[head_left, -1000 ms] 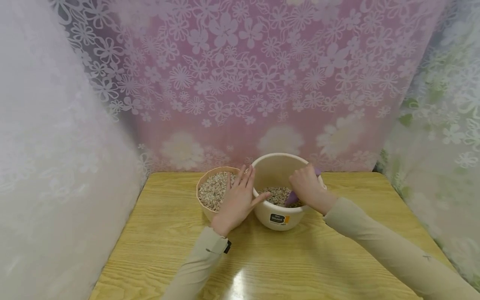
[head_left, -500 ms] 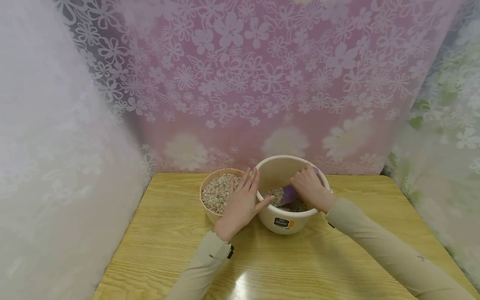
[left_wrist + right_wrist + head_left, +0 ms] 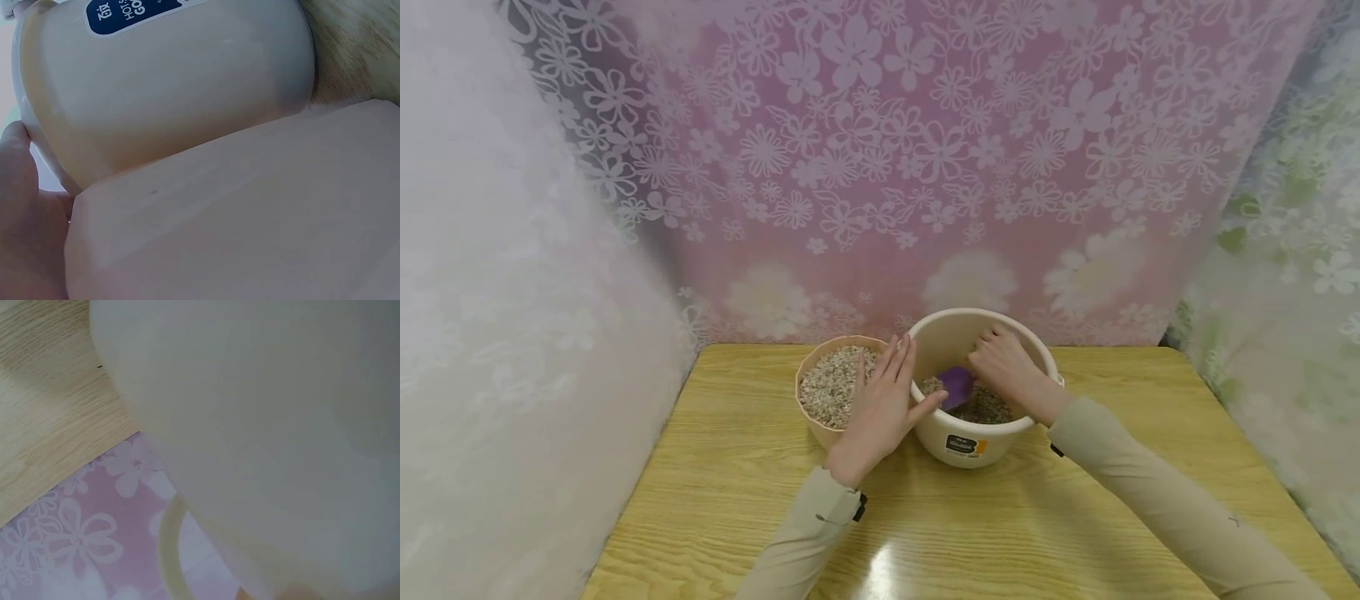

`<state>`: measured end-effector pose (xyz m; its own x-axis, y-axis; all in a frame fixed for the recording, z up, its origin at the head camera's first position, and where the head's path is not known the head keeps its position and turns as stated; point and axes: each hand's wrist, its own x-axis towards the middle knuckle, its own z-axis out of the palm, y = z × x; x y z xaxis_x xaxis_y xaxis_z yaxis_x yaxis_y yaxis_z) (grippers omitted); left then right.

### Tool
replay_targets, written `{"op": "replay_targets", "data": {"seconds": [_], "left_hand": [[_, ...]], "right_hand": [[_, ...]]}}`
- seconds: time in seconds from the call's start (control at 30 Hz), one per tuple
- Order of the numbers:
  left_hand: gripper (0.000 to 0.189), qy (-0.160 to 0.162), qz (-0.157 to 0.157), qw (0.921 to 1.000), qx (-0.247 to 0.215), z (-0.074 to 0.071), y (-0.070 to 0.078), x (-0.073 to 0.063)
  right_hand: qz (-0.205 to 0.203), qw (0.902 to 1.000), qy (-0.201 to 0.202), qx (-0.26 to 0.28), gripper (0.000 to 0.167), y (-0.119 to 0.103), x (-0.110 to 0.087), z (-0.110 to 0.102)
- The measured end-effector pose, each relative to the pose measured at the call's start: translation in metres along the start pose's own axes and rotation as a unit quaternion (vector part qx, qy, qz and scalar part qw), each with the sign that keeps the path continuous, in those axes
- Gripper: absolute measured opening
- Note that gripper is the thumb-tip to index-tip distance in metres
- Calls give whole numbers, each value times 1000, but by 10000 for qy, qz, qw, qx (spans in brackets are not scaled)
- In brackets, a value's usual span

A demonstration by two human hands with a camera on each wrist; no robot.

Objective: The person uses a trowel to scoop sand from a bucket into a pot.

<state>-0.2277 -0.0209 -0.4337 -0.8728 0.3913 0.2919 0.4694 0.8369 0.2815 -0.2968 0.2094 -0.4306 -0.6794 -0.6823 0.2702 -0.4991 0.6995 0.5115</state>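
Observation:
In the head view my right hand grips a purple scoop inside a cream bucket. The handle is hidden by the fist; the blade lies in brown, gravel-like grains at the bottom, against the left side. My left hand rests with straight fingers over the spot where the bucket meets a peach bowl. Its thumb lies across the bucket's rim. Paler grains fill that bowl nearly to the top. The left wrist view shows the bucket's wall beside the bowl's wall.
Both containers stand near the back of a wooden table. A pink flowered curtain hangs right behind them, with pale sheets on either side. The bucket's wall and part of its handle fill much of the right wrist view.
My right hand has moved slightly left inside the bucket. The scoop's blade has swung from pointing down to lying farther left among the grains. My left hand has stayed in place on the rims.

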Motion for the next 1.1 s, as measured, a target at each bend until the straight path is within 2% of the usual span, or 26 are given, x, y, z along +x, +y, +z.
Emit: {"op": "replay_targets", "data": {"seconds": [0.2, 0.37, 0.47, 0.6, 0.73, 0.83, 1.1], "left_hand": [[92, 10, -8, 10000, 1, 0, 0, -1], [91, 40, -7, 10000, 27, 1, 0, -1], [91, 44, -30, 10000, 65, 1, 0, -1], [92, 15, -74, 9999, 110, 2, 2, 0], [93, -68, -106, 9999, 59, 2, 4, 0], [92, -83, -128, 9999, 41, 3, 4, 0], [90, -4, -88, 10000, 21, 3, 0, 0]], "right_hand": [[-155, 9993, 105, 329, 33, -2, 0, -7], [-262, 9967, 77, 770, 18, -2, -2, -10], [-333, 9930, -56, 1135, 10, 0, -3, -11], [-351, 9857, -441, 1591, 7, 3, -6, -11], [-171, 9756, -682, 2081, 7, 8, -12, -16], [33, 9707, -595, 2326, 7, 10, -17, -22], [730, 9710, -310, 2255, 9, 14, -27, -37]]}}
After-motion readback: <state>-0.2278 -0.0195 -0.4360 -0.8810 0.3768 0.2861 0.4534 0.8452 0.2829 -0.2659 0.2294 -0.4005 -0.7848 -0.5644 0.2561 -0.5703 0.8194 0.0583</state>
